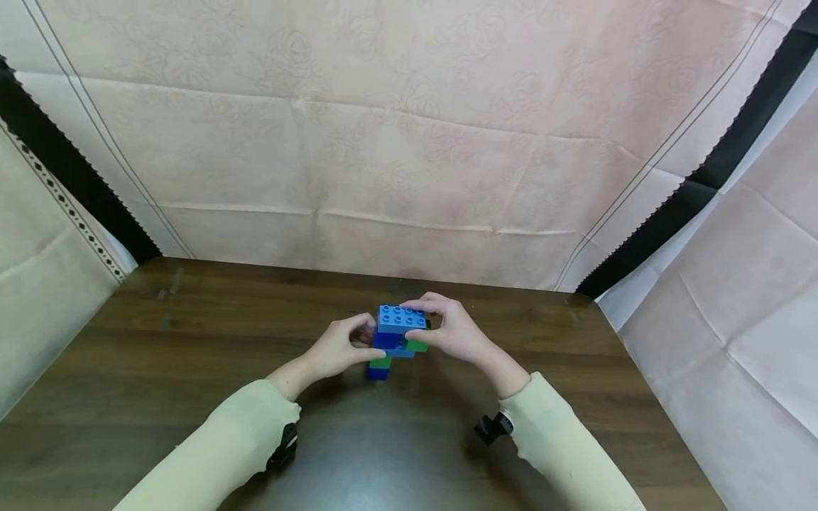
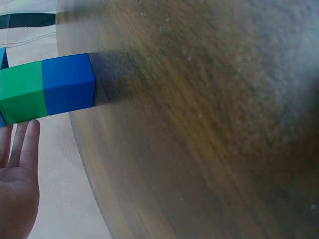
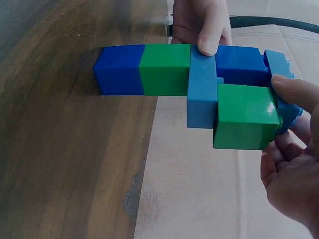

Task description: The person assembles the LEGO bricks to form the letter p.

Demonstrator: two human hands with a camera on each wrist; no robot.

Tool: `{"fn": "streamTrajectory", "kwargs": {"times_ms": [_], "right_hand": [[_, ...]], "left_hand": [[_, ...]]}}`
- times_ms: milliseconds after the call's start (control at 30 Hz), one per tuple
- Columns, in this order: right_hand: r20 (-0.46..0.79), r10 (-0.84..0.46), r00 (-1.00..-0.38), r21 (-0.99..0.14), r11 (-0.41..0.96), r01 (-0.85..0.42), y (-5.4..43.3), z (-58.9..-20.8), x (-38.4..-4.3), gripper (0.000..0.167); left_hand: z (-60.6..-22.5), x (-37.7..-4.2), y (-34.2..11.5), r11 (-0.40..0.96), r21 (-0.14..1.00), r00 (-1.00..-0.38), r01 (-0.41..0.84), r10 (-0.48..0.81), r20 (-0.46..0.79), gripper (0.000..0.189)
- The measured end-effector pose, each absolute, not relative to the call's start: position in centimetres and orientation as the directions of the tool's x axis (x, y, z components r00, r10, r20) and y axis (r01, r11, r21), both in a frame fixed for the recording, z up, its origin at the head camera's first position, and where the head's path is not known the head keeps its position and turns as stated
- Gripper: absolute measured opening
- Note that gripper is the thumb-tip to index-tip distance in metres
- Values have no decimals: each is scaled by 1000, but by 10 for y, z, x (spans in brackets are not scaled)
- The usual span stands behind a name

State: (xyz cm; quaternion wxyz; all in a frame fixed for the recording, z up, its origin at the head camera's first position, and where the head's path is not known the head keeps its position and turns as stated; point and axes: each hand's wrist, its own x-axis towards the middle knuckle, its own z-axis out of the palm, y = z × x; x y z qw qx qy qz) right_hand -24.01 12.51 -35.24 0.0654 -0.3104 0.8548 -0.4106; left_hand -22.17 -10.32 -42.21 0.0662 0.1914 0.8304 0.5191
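Note:
A tower of toy building bricks stands on the table, its lowest piece a dark blue brick [image 1: 378, 374]. Above that come a green brick [image 3: 166, 69] and a wider light blue brick [image 3: 202, 94]. A second dark blue brick [image 3: 239, 65] and another green brick [image 3: 246, 117] sit side by side on this one. My left hand [image 1: 339, 348] grips the tower from the left, thumb on the wider light blue brick. With thumb and fingers, my right hand [image 1: 456, 330] pinches the studded light blue top brick [image 1: 401, 318], which sits slightly tilted with some studs showing beneath it.
The brown wooden table [image 1: 211, 341] ends a little beyond the tower. Behind it hangs a pale patterned cloth [image 1: 396, 163], with black strips [image 1: 709, 170] along its sides. Each wrist carries a small black camera [image 1: 493, 429].

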Motion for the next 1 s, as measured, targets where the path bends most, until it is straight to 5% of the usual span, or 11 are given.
{"fn": "streamTrajectory", "kwargs": {"times_ms": [400, 1000], "right_hand": [[149, -577, -803, -675, 534, -509, 122, -348, -237, 40], [143, -542, -828, -719, 519, -463, 117, -348, -240, 41]], "left_hand": [[-420, -221, -102, 400, 885, -922, 239, 380, 78, 30], [-421, -222, -103, 399, 884, -918, 245, 388, 79, 31]]}}
